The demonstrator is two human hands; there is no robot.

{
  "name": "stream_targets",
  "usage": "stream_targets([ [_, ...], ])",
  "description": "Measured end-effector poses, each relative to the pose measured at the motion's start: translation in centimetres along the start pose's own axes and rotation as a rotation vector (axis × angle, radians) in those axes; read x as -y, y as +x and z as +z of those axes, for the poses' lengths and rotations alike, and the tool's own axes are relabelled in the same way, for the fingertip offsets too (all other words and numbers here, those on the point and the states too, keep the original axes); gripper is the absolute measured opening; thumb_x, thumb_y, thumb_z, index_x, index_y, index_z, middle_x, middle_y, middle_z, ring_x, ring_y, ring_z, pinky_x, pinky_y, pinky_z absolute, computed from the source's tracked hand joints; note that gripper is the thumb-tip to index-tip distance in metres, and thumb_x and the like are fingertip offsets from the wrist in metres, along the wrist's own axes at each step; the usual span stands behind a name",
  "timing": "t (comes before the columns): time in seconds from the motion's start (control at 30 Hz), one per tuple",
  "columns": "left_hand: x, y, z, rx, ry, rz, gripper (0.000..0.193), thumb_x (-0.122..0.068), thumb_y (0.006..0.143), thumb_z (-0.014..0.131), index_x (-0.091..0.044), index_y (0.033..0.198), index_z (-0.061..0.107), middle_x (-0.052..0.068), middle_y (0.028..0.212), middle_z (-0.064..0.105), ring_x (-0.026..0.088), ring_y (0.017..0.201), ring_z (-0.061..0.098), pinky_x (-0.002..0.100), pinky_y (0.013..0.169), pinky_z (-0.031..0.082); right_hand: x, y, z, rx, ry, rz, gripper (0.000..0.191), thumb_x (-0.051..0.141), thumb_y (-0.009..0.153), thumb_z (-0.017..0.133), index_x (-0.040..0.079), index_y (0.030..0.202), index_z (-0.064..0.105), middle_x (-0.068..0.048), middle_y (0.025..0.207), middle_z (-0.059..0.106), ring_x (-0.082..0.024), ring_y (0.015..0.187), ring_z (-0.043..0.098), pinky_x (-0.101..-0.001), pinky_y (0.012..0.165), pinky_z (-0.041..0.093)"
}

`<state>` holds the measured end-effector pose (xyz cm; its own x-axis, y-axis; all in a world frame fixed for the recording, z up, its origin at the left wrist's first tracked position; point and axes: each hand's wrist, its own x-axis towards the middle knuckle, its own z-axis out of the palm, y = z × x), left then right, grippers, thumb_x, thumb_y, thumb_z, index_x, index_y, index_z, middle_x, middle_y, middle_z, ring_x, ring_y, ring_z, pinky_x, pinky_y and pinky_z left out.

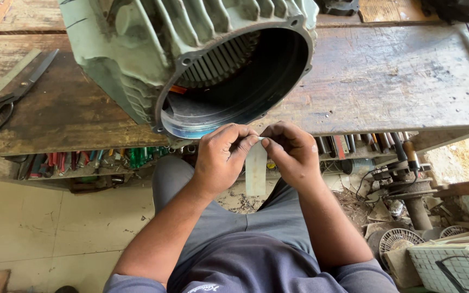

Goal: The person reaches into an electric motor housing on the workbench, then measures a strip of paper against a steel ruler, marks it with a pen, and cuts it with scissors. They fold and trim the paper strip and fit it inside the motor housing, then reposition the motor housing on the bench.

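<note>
Pale paper strip (256,169) hung between both hands, long axis vertical, top end pinched at fingertips, lower end dangling free over person's lap. Left hand (222,157) and right hand (291,153) met thumb to thumb, fingers pressed together on strip's top edge, equally near. Strip sat just below open mouth of green motor housing (137,59) on wooden bench (386,81). Scissors (6,100) lay well apart, to left.

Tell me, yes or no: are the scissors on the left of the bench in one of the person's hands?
No. The scissors lie untouched on the bench, while both the left hand and right hand pinch a pale strip.
</note>
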<state>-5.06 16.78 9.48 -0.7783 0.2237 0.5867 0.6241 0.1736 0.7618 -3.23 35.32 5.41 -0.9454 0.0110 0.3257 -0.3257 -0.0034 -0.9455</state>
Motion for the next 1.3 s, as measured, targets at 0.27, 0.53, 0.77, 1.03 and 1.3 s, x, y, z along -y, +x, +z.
stream_targets([
  [0.27,-0.6,-0.1,0.6,0.058,0.011,-0.046,0.009,-0.006,0.095,0.075,0.000,0.100,0.070,0.009,0.092,0.074,0.016,0.078,0.073,0.027,0.066,0.058,1.2,-0.2,-0.1,-0.021,-0.217,-0.153,0.006,-0.008,0.094,0.062,-0.005,0.098,0.062,-0.005,0.085,0.065,-0.007,0.072,0.056,-0.0230,0.064,0.047],
  [0.53,-1.0,-0.5,0.3,0.079,-0.071,-0.100,0.009,-0.005,0.095,0.074,0.000,0.103,0.072,0.008,0.095,0.074,0.011,0.082,0.074,0.024,0.070,0.061,1.8,-0.7,-0.1,-0.009,-0.299,-0.302,0.011,-0.007,0.094,0.065,-0.004,0.104,0.062,-0.008,0.093,0.067,-0.012,0.081,0.063,-0.0253,0.072,0.051],
  [0.77,-1.5,-1.1,0.3,0.062,0.067,0.017,0.010,-0.004,0.095,0.074,0.000,0.103,0.069,0.011,0.093,0.073,0.020,0.079,0.074,0.031,0.068,0.059,1.9,-1.1,0.1,-0.029,-0.336,-0.257,0.017,-0.006,0.091,0.072,-0.002,0.105,0.063,-0.008,0.092,0.069,-0.012,0.075,0.059,-0.0246,0.067,0.048],
  [1.03,-1.3,-1.5,0.1,0.031,0.167,0.175,0.011,-0.004,0.098,0.072,0.000,0.104,0.064,0.013,0.096,0.071,0.028,0.086,0.074,0.036,0.072,0.060,2.3,-1.6,0.7,-0.036,-0.343,-0.316,0.016,-0.008,0.093,0.068,-0.003,0.107,0.063,-0.009,0.092,0.069,-0.015,0.077,0.064,-0.0274,0.071,0.052],
  [1.3,-1.5,-1.1,-0.7,0.062,0.089,0.128,0.011,-0.005,0.096,0.075,-0.001,0.103,0.068,0.011,0.096,0.074,0.023,0.086,0.076,0.032,0.074,0.061,2.0,-1.6,0.9,-0.045,-0.415,-0.357,0.017,-0.006,0.091,0.069,-0.002,0.107,0.064,-0.010,0.090,0.067,-0.018,0.075,0.064,-0.0279,0.069,0.051],
])
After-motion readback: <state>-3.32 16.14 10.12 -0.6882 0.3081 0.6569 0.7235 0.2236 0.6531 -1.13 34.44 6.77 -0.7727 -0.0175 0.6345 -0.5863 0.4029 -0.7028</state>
